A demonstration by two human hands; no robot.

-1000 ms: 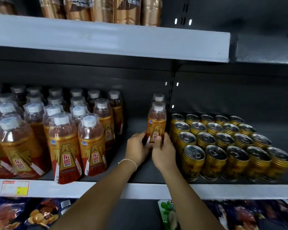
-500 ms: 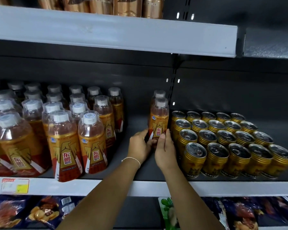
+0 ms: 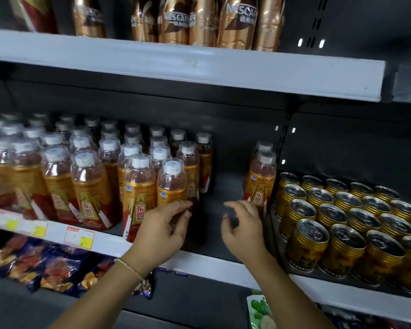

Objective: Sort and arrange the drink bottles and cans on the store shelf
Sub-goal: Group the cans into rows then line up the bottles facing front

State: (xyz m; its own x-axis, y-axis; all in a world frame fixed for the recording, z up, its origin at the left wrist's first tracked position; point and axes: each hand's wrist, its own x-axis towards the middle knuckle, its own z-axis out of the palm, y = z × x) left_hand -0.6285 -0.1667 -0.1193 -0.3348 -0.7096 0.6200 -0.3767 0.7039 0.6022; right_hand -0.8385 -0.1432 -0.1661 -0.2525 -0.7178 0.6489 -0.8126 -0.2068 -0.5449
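Observation:
Amber drink bottles with white caps and orange-red labels fill the left of the middle shelf (image 3: 199, 260). The front right bottle of that group (image 3: 171, 184) stands just beyond the fingertips of my left hand (image 3: 164, 230), which is open with fingers spread. A separate short row of two such bottles (image 3: 261, 184) stands upright beside the gold cans (image 3: 342, 224). My right hand (image 3: 243, 227) hovers open over the bare gap between the two bottle groups, just left of that row and holding nothing.
Gold cans stand in tight rows on the right of the shelf. Bronze coffee bottles (image 3: 199, 22) line the shelf above. Snack bags (image 3: 52, 269) hang below on the left, a green packet (image 3: 259, 312) below my right arm. Price tags (image 3: 78, 237) sit on the shelf edge.
Both hands have let go of the bottle beside the cans. My left hand has moved left to the big bottle group, the right has pulled back, and the view has shifted left.

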